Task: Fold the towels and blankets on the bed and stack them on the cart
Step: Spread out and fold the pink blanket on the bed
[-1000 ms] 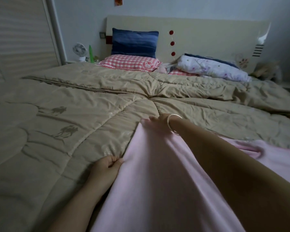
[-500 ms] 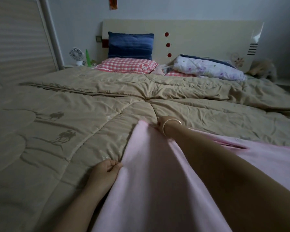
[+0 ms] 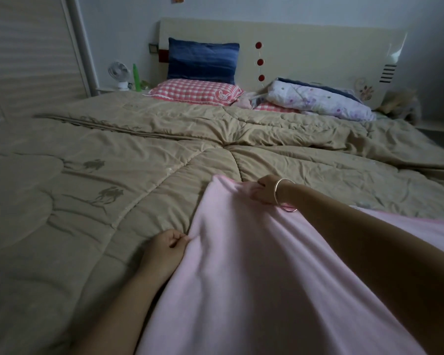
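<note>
A pale pink blanket (image 3: 254, 272) lies spread over the near part of the bed, on top of a tan quilt (image 3: 113, 175). My left hand (image 3: 164, 249) pinches the blanket's left edge close to me. My right hand (image 3: 264, 189), with a silver bangle on the wrist, grips the blanket's far edge and bunches the cloth there. My right forearm crosses above the pink cloth. The cart is not in view.
At the headboard (image 3: 305, 47) sit a blue pillow (image 3: 203, 60), a red checked pillow (image 3: 195, 92) and a rolled white floral quilt (image 3: 318, 99). A small fan (image 3: 118, 73) and a green bottle (image 3: 137, 76) stand at the far left. Sliding wardrobe doors (image 3: 23, 52) line the left side.
My right hand has pulled back towards me and closed on the blanket's far edge, bunching it. My left hand keeps its pinch on the left edge.
</note>
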Available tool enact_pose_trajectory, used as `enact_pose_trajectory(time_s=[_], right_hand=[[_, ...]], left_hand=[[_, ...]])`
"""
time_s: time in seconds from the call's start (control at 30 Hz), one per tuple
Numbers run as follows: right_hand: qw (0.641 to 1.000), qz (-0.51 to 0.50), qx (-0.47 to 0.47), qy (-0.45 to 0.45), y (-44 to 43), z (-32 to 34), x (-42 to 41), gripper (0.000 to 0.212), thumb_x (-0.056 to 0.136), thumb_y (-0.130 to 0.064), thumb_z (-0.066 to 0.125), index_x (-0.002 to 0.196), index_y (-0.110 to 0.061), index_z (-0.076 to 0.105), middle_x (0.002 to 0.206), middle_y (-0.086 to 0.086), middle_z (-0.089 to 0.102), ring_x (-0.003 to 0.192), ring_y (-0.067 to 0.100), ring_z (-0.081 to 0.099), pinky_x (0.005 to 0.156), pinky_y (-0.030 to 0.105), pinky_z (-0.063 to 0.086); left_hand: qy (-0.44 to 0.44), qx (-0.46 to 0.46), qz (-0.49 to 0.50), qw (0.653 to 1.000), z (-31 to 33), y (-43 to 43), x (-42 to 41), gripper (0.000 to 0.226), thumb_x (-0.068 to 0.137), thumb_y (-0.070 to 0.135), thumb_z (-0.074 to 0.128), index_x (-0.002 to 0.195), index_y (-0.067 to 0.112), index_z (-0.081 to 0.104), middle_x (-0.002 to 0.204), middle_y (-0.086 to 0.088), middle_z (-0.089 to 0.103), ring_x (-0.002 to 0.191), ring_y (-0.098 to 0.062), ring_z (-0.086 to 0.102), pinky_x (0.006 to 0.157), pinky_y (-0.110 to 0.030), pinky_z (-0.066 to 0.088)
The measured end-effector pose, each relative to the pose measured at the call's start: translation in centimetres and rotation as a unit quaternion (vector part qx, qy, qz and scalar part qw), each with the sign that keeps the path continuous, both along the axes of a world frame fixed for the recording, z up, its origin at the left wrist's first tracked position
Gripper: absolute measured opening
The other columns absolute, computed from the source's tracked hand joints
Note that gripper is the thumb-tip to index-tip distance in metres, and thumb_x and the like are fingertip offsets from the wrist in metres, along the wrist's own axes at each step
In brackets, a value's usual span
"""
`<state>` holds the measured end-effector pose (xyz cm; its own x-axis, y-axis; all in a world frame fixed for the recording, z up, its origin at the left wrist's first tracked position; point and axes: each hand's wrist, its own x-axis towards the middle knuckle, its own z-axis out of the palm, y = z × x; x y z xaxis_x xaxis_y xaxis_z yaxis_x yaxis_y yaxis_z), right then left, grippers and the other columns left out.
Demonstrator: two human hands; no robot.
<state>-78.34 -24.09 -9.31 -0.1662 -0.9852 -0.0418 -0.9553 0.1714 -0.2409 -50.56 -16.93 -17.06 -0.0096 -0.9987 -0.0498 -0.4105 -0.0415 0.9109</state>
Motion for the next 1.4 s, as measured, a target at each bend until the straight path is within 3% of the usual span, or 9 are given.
enact_pose_trajectory(time_s=[0.17, 0.27, 0.4, 0.53, 0.67, 0.93, 1.1, 1.27, 1.4], right_hand=[[0.990, 0.090, -0.096, 0.047, 8.4, 3.5, 3.8, 0.006, 0.086, -0.025, 0.054, 0.089, -0.022, 0.059, 0.091, 0.013, 0.060, 0.082, 0.031, 0.056, 0.066, 0.024, 0.030], [0.972, 0.175, -0.116, 0.109, 16.6, 4.0, 7.2, 0.028, 0.087, -0.026, 0.059, 0.115, -0.032, 0.063, 0.112, 0.004, 0.060, 0.099, 0.030, 0.062, 0.072, 0.031, 0.042], [0.934, 0.234, -0.248, 0.108, 28.6, 2.0, 13.3, 0.018, 0.066, -0.035, 0.054, 0.066, -0.040, 0.072, 0.070, -0.006, 0.061, 0.048, 0.015, 0.058, 0.038, 0.020, 0.020], [0.930, 0.276, -0.221, 0.099, 36.3, -0.2, 18.7, 0.034, 0.068, -0.036, 0.037, 0.059, -0.036, 0.071, 0.069, -0.009, 0.062, 0.043, 0.012, 0.051, 0.038, 0.019, 0.013], [0.925, 0.301, -0.226, 0.054, 39.9, -0.3, 19.8, 0.037, 0.076, -0.039, 0.036, 0.075, -0.037, 0.074, 0.067, -0.007, 0.061, 0.046, 0.014, 0.055, 0.041, 0.016, 0.017], [0.937, 0.301, -0.175, 0.025, 41.8, -0.9, 8.6, 0.043, 0.084, -0.050, 0.044, 0.109, -0.025, 0.068, 0.099, 0.003, 0.067, 0.084, 0.030, 0.063, 0.069, 0.040, 0.053], [0.941, 0.221, -0.194, 0.166, 42.9, -0.8, 0.9, 0.034, 0.079, -0.032, 0.043, 0.088, -0.017, 0.072, 0.078, 0.005, 0.068, 0.061, 0.028, 0.065, 0.055, 0.035, 0.054], [0.954, 0.080, -0.135, 0.254, 43.4, -0.6, -2.2, 0.028, 0.064, -0.004, 0.077, 0.090, -0.009, 0.070, 0.085, 0.013, 0.069, 0.074, 0.035, 0.067, 0.066, 0.044, 0.056], [0.954, -0.050, -0.100, 0.279, 45.0, 0.3, -1.2, 0.018, 0.088, -0.018, 0.055, 0.102, -0.017, 0.066, 0.102, 0.004, 0.069, 0.100, 0.028, 0.063, 0.086, 0.037, 0.042]], left_hand=[[0.094, 0.096, 0.035, 0.990, 3.6, 2.7, 0.6, 0.042, 0.096, 0.044, 0.046, 0.099, 0.008, 0.066, 0.101, -0.016, 0.070, 0.091, -0.032, 0.065, 0.085, -0.041, 0.052], [-0.042, -0.042, 0.143, 0.988, 6.8, 6.1, 1.2, 0.038, 0.091, 0.046, 0.054, 0.088, 0.009, 0.063, 0.089, -0.011, 0.068, 0.088, -0.032, 0.062, 0.077, -0.035, 0.047], [0.021, 0.091, 0.029, 0.995, 10.7, 13.7, 1.6, 0.059, 0.075, 0.073, 0.059, 0.081, 0.014, 0.067, 0.059, -0.001, 0.062, 0.056, -0.028, 0.061, 0.056, -0.027, 0.042], [-0.206, 0.160, -0.085, 0.962, 11.9, 20.9, 2.0, 0.083, 0.068, 0.072, 0.066, 0.137, 0.028, 0.050, 0.108, -0.005, 0.067, 0.089, -0.017, 0.065, 0.062, -0.023, 0.048], [-0.312, 0.091, -0.010, 0.946, 10.7, 25.5, 4.0, 0.067, 0.084, 0.031, 0.070, 0.140, 0.007, 0.043, 0.136, -0.017, 0.052, 0.121, -0.031, 0.053, 0.089, -0.031, 0.045], [0.204, 0.183, 0.150, 0.950, 10.4, 31.8, 9.3, 0.028, 0.087, -0.003, 0.065, 0.113, -0.011, 0.055, 0.094, -0.020, 0.061, 0.070, -0.023, 0.058, 0.038, -0.019, 0.050], [0.274, 0.159, 0.173, 0.933, 9.7, 33.9, 9.3, 0.034, 0.087, -0.001, 0.067, 0.117, -0.013, 0.055, 0.091, -0.018, 0.060, 0.072, -0.020, 0.057, 0.041, -0.018, 0.051], [0.309, 0.179, 0.174, 0.918, 8.3, 33.6, 9.5, 0.036, 0.086, -0.001, 0.067, 0.119, -0.010, 0.055, 0.087, -0.013, 0.059, 0.071, -0.018, 0.057, 0.043, -0.019, 0.053], [0.312, 0.206, 0.154, 0.915, 8.1, 32.4, 10.2, 0.027, 0.085, -0.003, 0.068, 0.110, -0.005, 0.057, 0.089, -0.013, 0.061, 0.073, -0.017, 0.059, 0.045, -0.020, 0.054]])
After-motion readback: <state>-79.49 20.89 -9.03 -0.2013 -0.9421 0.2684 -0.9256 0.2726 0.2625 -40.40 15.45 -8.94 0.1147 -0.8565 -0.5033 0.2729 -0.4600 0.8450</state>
